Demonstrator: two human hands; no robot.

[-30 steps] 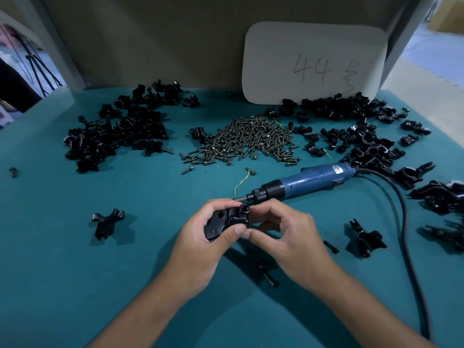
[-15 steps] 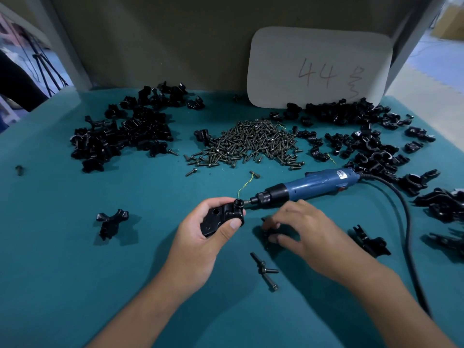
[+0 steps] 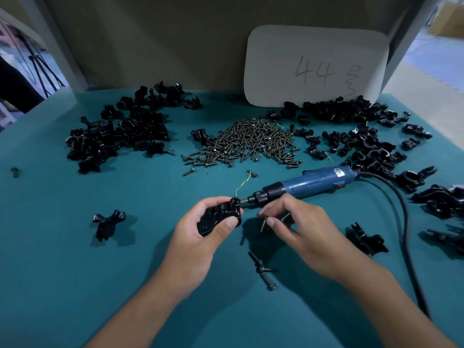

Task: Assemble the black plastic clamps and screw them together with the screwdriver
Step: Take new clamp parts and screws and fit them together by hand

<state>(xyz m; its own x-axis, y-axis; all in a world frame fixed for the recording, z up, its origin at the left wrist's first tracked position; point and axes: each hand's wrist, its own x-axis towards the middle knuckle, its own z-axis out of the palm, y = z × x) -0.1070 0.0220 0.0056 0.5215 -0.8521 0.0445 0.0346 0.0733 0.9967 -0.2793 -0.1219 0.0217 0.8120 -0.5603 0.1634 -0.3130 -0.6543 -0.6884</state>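
At centre frame your left hand [image 3: 200, 237] grips one clamp [image 3: 219, 217]; your right hand [image 3: 296, 227] pinches one screw [image 3: 263, 225]. Seat it straight in the open hole, then reach for the single screwdriver [image 3: 308, 183] just above. Three loose screws [image 3: 262, 270] lie below.

The screw pile [image 3: 248, 144] lies at upper centre on the table [image 3: 75, 285], clamp heaps to its left [image 3: 118, 136] and right [image 3: 361, 136]. The screwdriver [image 3: 306, 183] lies below the pile; three loose screws [image 3: 262, 270] lie lower centre.
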